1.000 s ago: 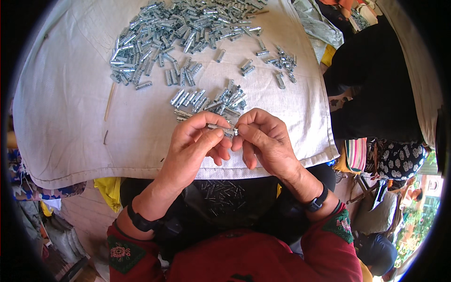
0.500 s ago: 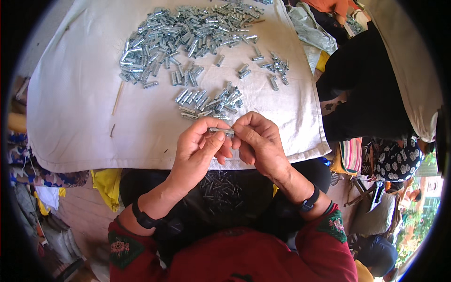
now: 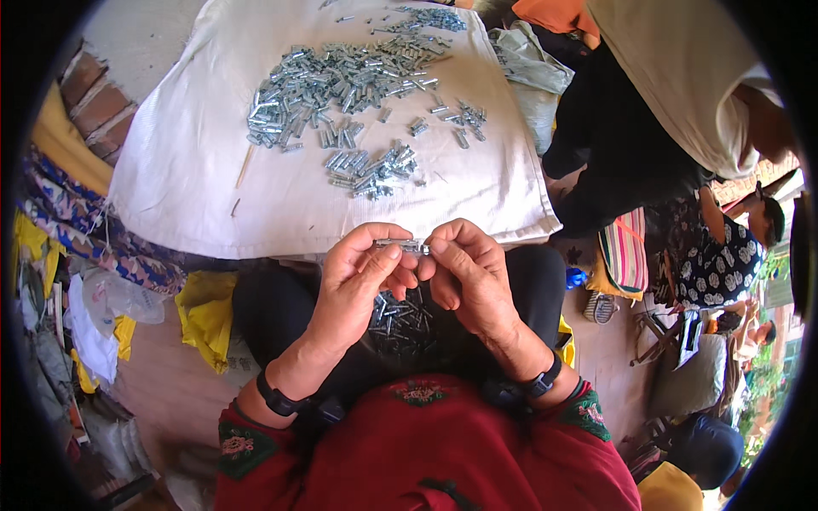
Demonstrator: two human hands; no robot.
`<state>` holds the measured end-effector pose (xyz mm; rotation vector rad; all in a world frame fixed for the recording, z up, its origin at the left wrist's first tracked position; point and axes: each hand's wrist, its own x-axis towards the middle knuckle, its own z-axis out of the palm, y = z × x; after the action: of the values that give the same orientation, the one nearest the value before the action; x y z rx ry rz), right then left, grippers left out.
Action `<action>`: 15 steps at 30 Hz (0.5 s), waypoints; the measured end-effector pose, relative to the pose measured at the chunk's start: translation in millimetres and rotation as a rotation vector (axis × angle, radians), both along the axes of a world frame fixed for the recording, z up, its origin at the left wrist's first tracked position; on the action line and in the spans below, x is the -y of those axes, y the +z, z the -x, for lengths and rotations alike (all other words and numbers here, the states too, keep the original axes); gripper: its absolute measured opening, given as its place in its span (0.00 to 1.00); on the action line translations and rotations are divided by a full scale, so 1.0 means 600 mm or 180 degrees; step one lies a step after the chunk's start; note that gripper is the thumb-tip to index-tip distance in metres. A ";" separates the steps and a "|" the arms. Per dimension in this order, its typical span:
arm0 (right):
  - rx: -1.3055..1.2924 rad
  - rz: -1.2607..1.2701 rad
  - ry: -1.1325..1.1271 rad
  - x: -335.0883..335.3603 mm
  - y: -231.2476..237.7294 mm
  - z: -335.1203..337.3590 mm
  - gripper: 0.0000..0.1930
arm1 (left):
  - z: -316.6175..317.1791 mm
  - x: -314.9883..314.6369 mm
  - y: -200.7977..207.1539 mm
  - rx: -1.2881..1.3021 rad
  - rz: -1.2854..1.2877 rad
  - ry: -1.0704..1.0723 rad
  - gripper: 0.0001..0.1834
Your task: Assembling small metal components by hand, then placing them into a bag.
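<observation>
Two hands work on one metal tube, held level just beyond the near edge of one cloth-covered surface, on the wearer's side. The left hand has its thumb and forefinger clamped on the tube's body; the right hand has its thumb and forefinger pinched together at the tube's right end, where one small bright part shows, too small to identify. One wristband sits on each wrist, two in all: left wristband and right wristband. On the surface, similar tubes form one large heap, too overlapped to count; one nearer cluster, partly laid in a row; one smaller cluster to the right; and one further heap toward the far end. One pair of tubes lies between the large heap and the smaller cluster. Two slender sticks, one long stick and one short stick, rest left of the nearer cluster. Many slim metal pieces, uncounted, lie in the lap below the hands. One striped bag stands at right.
</observation>
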<state>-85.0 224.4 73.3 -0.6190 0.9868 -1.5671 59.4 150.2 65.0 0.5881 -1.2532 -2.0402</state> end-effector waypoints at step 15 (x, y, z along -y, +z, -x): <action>-0.0025 0.0580 0.0144 -0.143 0.038 -0.044 0.07 | -0.045 -0.171 0.065 0.0226 0.1522 0.0309 0.11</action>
<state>-58.8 310.2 96.2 -0.7690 0.8358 -1.6265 86.6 252.6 103.7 0.4823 -1.6492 -1.5710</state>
